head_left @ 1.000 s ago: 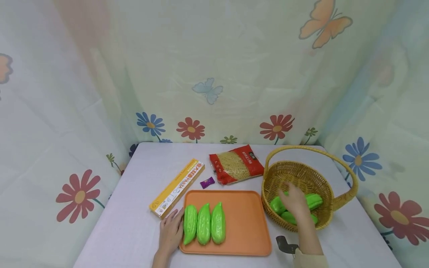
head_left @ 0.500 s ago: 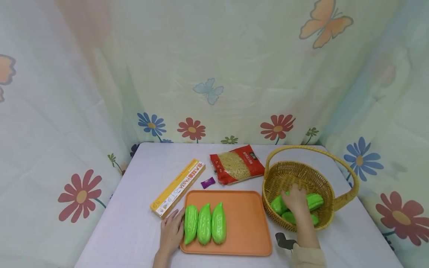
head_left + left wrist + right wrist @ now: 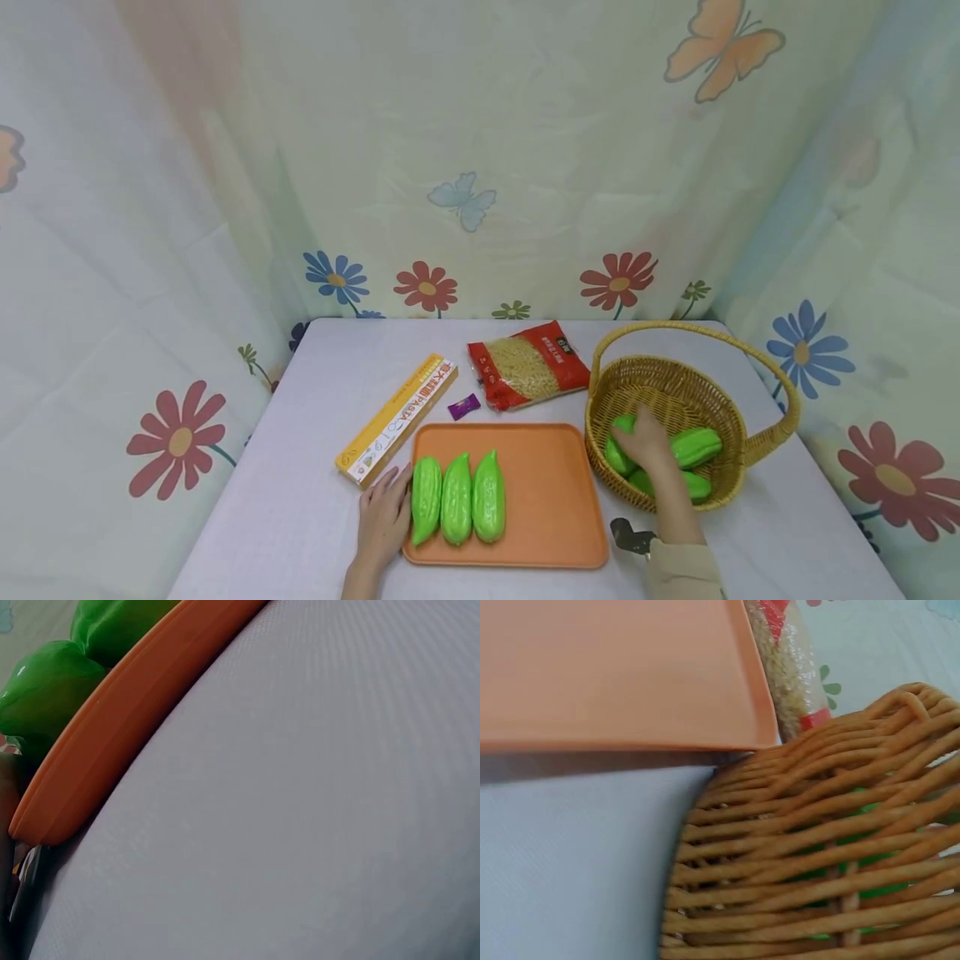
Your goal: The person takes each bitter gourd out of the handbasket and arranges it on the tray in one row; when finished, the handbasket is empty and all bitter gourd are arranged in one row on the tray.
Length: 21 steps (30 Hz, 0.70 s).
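Note:
Inside the wicker basket (image 3: pixel 660 367), my right hand (image 3: pixel 649 440) grips a green bitter melon (image 3: pixel 618 458) by its upper part, near the basket's left wall. Two other bitter melons lie there, one to the right (image 3: pixel 696 447) and one lower down (image 3: pixel 697 487), partly under my wrist. My left hand (image 3: pixel 384 518) rests against the left edge of the orange tray (image 3: pixel 551 500), its fingers extended. Three bitter melons (image 3: pixel 457 500) stand side by side in the tray's left half. The right wrist view shows the basket's woven side (image 3: pixel 802 862); that hand is hidden there.
A yellow and white pasta box (image 3: pixel 397 421) lies slanted beyond my left hand. Behind the tray are a small purple wrapped sweet (image 3: pixel 464 407) and a red bag of pasta (image 3: pixel 528 367). The basket's tall handle (image 3: pixel 772 446) arches over its right side.
My right hand has closed round the left bitter melon in the basket and turned it more upright, shifting slightly left. My left hand and the tray's bitter melons have stayed put.

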### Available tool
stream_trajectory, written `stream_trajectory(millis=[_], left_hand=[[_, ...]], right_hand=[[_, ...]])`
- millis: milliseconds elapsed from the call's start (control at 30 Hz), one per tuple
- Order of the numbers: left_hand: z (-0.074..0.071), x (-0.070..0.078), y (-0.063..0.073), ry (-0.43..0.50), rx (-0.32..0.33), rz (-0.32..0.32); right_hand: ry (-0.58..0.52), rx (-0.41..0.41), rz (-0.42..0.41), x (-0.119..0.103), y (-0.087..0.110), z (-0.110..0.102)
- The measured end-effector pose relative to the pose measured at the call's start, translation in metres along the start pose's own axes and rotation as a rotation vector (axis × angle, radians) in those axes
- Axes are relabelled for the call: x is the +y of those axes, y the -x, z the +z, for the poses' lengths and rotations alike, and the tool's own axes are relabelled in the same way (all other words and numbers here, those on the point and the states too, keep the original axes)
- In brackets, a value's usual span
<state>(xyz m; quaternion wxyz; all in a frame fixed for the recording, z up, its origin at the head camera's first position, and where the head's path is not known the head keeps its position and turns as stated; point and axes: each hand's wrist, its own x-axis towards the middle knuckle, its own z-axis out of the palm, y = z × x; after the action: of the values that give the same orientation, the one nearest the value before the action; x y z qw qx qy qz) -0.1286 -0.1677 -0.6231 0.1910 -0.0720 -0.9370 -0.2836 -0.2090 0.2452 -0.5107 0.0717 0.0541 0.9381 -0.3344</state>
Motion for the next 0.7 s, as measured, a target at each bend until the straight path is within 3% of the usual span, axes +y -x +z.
stream_trajectory(millis=[367,700], left_hand=[[0.003,-0.003,0.0,-0.009,0.016,0.009],[0.002,-0.002,0.0,0.004,-0.017,-0.024]], right_hand=[[-0.129,-0.069,-0.072,0.004,-0.005,0.015],[-0.367,-0.124,-0.001,0.001,0.002,0.007]])
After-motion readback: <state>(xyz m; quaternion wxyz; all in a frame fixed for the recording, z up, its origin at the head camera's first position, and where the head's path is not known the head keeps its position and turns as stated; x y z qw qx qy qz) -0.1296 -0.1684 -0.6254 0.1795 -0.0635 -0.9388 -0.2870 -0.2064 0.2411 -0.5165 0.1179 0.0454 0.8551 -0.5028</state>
